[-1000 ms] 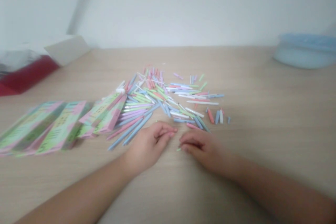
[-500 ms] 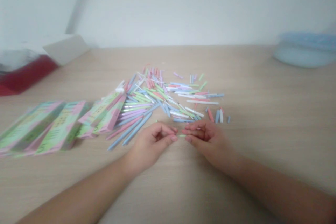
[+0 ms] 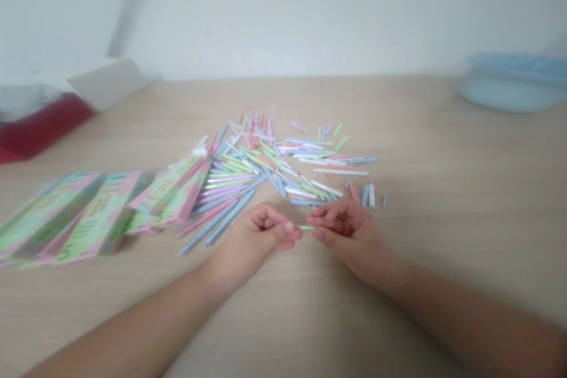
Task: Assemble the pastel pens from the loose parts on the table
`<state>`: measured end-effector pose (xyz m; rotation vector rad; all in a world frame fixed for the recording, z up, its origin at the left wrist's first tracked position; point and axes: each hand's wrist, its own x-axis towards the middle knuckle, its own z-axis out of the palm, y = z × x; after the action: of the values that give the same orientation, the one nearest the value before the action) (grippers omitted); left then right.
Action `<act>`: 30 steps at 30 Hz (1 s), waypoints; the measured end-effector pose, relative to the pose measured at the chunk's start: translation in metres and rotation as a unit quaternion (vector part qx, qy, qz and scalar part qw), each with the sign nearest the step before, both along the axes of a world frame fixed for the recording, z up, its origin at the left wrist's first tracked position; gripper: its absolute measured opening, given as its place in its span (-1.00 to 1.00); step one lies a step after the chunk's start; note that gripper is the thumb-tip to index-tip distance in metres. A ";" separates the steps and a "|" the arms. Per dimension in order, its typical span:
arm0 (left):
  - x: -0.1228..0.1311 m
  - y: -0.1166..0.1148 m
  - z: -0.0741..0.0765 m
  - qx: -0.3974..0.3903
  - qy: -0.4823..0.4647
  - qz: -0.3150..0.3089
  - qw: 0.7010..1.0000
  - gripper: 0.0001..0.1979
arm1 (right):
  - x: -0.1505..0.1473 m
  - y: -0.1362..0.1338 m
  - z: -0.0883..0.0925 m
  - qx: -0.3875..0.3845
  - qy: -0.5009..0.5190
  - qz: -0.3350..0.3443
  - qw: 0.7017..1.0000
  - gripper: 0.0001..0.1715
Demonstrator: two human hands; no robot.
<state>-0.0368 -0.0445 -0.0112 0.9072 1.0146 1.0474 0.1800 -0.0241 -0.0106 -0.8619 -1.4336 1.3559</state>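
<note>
Currently, a small green piece (image 3: 306,227) is held in the pinched fingertips of the right hand (image 3: 349,233), low over the near part of the worktop (image 3: 283,319). Its left end is met by the left hand (image 3: 259,233), whose thumb and fingers are brought in narrow; whether anything is gripped there cannot be told, as the view is blurred. Just beyond the hands, a loose heap of pen-like sticks (image 3: 230,179) in blue, green, pink, purple and white is spread. Short pink and purple pieces (image 3: 257,130) are bunched at its far edge, and a few short pieces (image 3: 365,195) are scattered beside its right end. To the left, printed green-and-pink boxes (image 3: 95,212) are laid at a slant, some overlapping. Farther back, a red-sided box (image 3: 48,124) is seen at left, a pale blue pouch (image 3: 516,85) at right.
</note>
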 end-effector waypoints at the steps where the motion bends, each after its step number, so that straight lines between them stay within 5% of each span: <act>1: 0.000 0.000 0.000 -0.007 -0.008 0.002 1.000 -0.64 | 0.000 0.000 -0.001 0.000 -0.002 0.002 1.000 -0.58; 30: -0.001 0.000 -0.002 0.018 -0.026 -0.030 0.999 -0.69 | 0.001 -0.001 -0.001 0.048 -0.042 -0.015 0.998 -0.63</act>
<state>-0.0379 -0.0448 -0.0133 0.9290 0.9222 1.0357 0.1810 -0.0254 -0.0115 -0.8831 -1.5323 1.2303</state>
